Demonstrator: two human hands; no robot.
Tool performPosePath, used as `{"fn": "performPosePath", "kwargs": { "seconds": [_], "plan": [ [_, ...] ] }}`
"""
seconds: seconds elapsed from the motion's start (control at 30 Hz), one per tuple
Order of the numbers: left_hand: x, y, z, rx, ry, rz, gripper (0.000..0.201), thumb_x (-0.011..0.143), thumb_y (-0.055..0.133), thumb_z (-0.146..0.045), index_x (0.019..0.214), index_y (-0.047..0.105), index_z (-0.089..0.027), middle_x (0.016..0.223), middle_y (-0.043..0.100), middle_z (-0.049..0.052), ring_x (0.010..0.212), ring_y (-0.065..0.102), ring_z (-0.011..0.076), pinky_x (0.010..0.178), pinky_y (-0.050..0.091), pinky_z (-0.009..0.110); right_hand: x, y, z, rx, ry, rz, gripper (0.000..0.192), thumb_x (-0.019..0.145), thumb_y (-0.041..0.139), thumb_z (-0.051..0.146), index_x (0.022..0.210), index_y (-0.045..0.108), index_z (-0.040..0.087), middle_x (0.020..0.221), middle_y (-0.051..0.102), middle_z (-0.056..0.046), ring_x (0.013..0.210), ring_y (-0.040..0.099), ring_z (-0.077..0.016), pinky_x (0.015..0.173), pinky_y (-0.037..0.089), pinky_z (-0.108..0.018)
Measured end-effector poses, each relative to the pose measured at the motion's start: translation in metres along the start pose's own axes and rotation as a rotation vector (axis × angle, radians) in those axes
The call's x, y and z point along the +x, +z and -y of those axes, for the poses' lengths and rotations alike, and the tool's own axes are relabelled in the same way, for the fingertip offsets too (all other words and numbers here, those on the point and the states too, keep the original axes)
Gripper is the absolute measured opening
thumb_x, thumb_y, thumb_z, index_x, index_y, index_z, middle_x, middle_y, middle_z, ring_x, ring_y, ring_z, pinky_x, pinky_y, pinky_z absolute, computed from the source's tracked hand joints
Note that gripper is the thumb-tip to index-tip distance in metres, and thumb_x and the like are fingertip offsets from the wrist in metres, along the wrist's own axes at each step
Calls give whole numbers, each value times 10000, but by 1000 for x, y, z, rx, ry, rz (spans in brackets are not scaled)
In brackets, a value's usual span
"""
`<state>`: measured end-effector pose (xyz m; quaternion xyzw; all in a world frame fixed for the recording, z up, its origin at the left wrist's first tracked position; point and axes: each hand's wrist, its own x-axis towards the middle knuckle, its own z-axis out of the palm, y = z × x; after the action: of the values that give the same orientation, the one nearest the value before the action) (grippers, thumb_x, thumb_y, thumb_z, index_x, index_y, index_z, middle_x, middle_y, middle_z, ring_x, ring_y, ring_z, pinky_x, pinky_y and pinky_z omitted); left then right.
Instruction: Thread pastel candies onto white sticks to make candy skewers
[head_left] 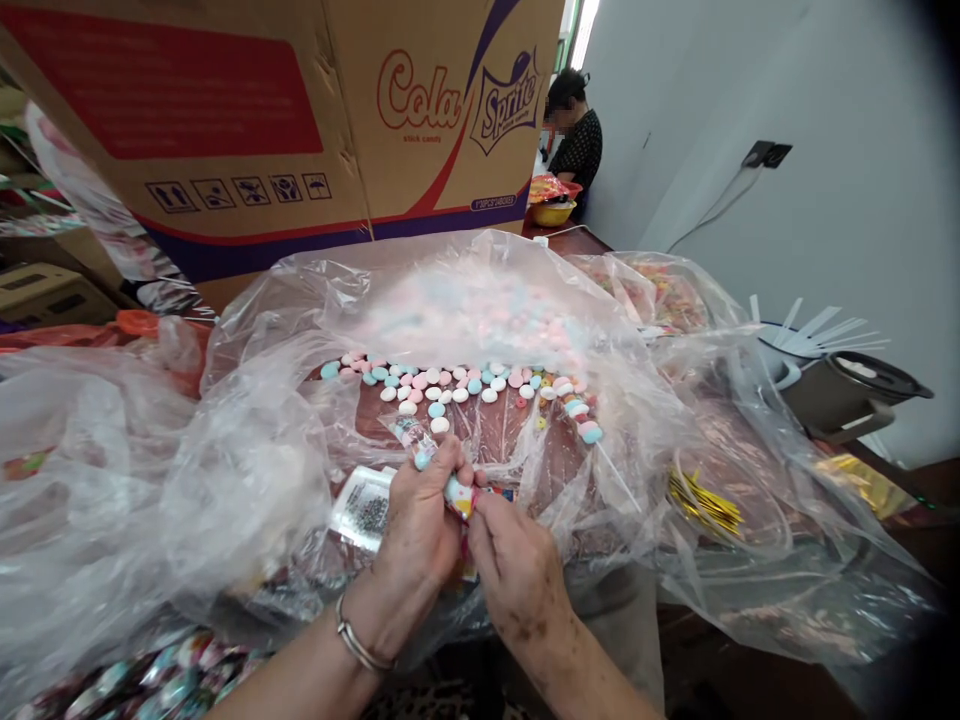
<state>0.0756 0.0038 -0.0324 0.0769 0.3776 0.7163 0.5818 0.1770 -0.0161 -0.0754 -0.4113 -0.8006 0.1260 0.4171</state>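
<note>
My left hand [420,530] and my right hand [517,570] meet at the near edge of a big clear plastic sheet [247,450]. Both pinch a small printed candy packet [459,496] between their fingertips; a pale blue candy shows at the left fingertips. A metal bangle sits on my left wrist. Just beyond the hands lies a loose row of pastel round candies [457,385], pink, white and blue, on the plastic. A small pouch with a printed code label [366,508] lies left of my left hand.
A large Cola Sprite cardboard box [300,130] stands behind the pile. Gold twist ties [705,505] lie to the right under plastic. A dark sealing machine [847,390] sits at the right edge. Another person [574,135] sits far back by a yellow bowl [551,212].
</note>
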Motion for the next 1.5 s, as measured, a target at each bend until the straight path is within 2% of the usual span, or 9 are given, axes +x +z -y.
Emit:
{"fn": "performPosePath", "kwargs": {
  "seconds": [0.17, 0.43, 0.63, 0.8, 1.07, 1.17, 1.27, 1.33, 1.5],
  "plan": [
    [0, 3, -3, 10, 44, 48, 440, 563, 957, -299, 726, 571, -162, 567, 572, -69, 530, 550, 84, 568, 520, 209, -1, -7, 0, 323, 254, 55, 182, 983, 435, 210, 965, 615, 192, 731, 663, 6, 612, 622, -127, 571, 484, -204],
    [3, -3, 2, -1, 32, 182, 334, 692, 907, -283, 802, 615, -161, 523, 526, -92, 473, 473, 56, 600, 514, 211, -9, -11, -1, 125, 116, 41, 268, 989, 409, 183, 754, 533, 213, 602, 594, 22, 497, 566, -116, 459, 403, -205],
    [-7, -3, 17, -31, -68, 174, 360, 688, 909, -388, 812, 666, -154, 503, 501, -97, 455, 425, 41, 621, 492, 200, -5, 2, -2, 204, 104, -41, 265, 1007, 382, 196, 825, 574, 202, 676, 665, -26, 595, 672, -144, 555, 511, -208],
    [-11, -7, 18, 66, -49, 139, 389, 689, 891, -469, 858, 705, -172, 623, 594, -50, 606, 534, 85, 674, 482, 199, -4, 2, -4, 290, 169, -57, 224, 1001, 399, 214, 1017, 620, 186, 857, 746, -69, 730, 732, -168, 641, 561, -225],
    [-17, -20, 23, 283, -80, 263, 343, 847, 730, -491, 757, 677, -164, 1034, 684, 38, 851, 603, 147, 789, 484, 227, -2, 0, -1, 224, 123, 8, 266, 994, 373, 181, 852, 598, 201, 699, 682, -31, 597, 666, -151, 562, 524, -230],
    [-13, -24, 18, 439, -16, 205, 375, 864, 671, -527, 751, 653, -170, 908, 693, 54, 835, 613, 190, 786, 500, 277, 0, -7, -4, 58, -16, -55, 256, 1004, 394, 148, 901, 626, 188, 783, 691, -55, 737, 675, -177, 657, 533, -268],
    [-13, -24, 12, 675, 59, 167, 374, 872, 630, -535, 799, 659, -170, 809, 676, 47, 811, 615, 217, 758, 512, 304, 9, -19, -5, -83, -40, -194, 200, 1006, 466, 223, 1094, 634, 159, 1087, 671, -133, 1017, 612, -251, 865, 509, -385],
    [-16, -21, 11, 795, 86, 223, 350, 884, 591, -506, 837, 659, -166, 828, 683, 56, 835, 621, 231, 765, 518, 316, 18, -27, -4, -79, -18, -130, 209, 999, 491, 279, 1097, 628, 156, 1113, 646, -134, 1008, 571, -266, 876, 483, -421],
    [-25, -16, 15, 1075, 170, 374, 289, 905, 463, -398, 796, 619, -181, 796, 675, 83, 768, 611, 240, 710, 519, 344, 36, -39, -5, 103, -4, 223, 249, 1004, 461, 194, 765, 529, 198, 830, 598, -43, 829, 535, -204, 789, 459, -350]
  ]
}}
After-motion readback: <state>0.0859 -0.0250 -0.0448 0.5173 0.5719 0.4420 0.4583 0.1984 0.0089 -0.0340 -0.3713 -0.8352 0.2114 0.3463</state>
